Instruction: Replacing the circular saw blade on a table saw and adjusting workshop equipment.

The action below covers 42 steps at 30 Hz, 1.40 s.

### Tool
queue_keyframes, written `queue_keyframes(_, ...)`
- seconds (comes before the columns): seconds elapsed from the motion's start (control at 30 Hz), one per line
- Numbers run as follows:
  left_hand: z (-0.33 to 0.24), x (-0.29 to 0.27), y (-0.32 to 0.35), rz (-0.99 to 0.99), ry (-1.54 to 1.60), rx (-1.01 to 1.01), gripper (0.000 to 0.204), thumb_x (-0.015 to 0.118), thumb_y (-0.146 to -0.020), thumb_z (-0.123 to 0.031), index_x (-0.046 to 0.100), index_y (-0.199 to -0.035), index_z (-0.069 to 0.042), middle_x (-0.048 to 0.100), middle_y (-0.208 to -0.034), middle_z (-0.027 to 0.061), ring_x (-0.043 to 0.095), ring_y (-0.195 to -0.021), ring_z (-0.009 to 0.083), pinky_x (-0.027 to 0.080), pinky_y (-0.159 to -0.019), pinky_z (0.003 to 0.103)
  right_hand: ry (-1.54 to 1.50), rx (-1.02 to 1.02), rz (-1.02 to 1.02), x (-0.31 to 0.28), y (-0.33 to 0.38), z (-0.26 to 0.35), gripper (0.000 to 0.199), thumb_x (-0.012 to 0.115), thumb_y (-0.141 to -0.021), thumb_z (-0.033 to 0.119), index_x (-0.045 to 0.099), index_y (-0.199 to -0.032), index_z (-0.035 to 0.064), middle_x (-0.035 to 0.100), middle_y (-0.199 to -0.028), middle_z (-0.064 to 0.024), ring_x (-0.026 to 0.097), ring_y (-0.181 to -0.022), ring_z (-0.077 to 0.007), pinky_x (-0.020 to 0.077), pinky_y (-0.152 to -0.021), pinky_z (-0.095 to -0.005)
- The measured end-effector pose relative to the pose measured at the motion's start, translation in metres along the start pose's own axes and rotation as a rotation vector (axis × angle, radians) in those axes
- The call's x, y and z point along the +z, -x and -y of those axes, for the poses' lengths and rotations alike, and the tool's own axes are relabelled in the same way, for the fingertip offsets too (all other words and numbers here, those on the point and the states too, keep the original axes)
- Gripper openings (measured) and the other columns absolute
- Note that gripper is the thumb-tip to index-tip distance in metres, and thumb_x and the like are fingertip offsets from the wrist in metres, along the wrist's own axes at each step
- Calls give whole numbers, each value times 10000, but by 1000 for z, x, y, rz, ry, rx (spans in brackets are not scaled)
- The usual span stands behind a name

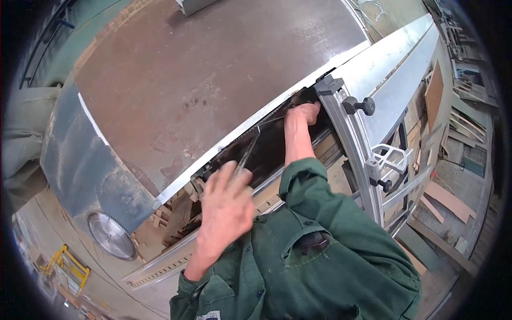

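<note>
I lean over the open slot of a sliding table saw, between its brown table top (213, 64) and the metal rail in front of me. My right hand (303, 113) reaches down into the dark slot, its fingers curled; what they grip is hidden. A thin metal rod (248, 152) slants up out of the slot toward my left hand (229, 194). That hand hovers over the slot's near left part, smeared by motion, and whether its fingers close on the rod cannot be made out. A round toothed saw blade (111, 234) rests at the table's near left corner.
To the right of my right arm, a metal crosscut fence (354, 144) with black knobs (365, 105) spans the sliding table (386, 64). A grey block (194, 5) sits on the far table edge. Board offcuts (450, 201) lie on the floor at right; a yellow frame (66, 269) stands at lower left.
</note>
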State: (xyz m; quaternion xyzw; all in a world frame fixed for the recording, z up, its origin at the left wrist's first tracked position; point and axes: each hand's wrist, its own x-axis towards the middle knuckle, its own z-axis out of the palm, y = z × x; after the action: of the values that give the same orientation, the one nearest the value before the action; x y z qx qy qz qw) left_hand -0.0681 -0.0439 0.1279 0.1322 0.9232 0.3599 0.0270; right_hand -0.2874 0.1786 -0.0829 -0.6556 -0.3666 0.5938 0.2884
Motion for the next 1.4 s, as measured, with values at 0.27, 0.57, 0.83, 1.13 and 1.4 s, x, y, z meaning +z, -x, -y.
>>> queue_keyframes(0.27,13,25,-44,-23,747,275,330,734,-705,-90,465,-514,-81,452,-525,35,459,-527,238,390,-612,364,561,-692,104,6,-48,-42,357,543,-929,255,710,-965,-58,730,-965,-214,697,-868,-370,515,-747,-471)
queue_keyframes(0.57,27,34,-62,188,850,350,268,702,-724,-194,505,-555,-127,455,-580,19,477,-583,210,331,-573,368,1106,-743,18,29,-172,-105,334,583,-892,336,687,-934,21,703,-952,-173,693,-894,-309,538,-840,-444)
queue_keyframes(0.83,24,28,-55,145,720,303,212,634,-756,-185,523,-603,-90,444,-578,38,485,-588,236,360,-618,377,1142,-886,484,27,-127,-133,417,532,-947,362,647,-1216,64,696,-1127,-180,666,-1034,-372,534,-929,-449)
queue_keyframes(1.13,-12,31,-54,192,782,211,317,547,-901,-208,517,-620,-64,469,-579,70,493,-592,268,364,-675,381,1272,-946,650,18,-127,-68,464,495,-951,388,587,-1208,12,594,-1307,-204,589,-1186,-347,494,-945,-436)
queue_keyframes(1.4,15,37,-83,251,876,323,222,593,-791,-218,523,-612,-106,454,-598,56,499,-607,247,342,-604,394,1346,-1358,524,-29,-222,-124,482,498,-960,388,574,-1257,16,582,-1333,-191,578,-1204,-333,482,-979,-416)
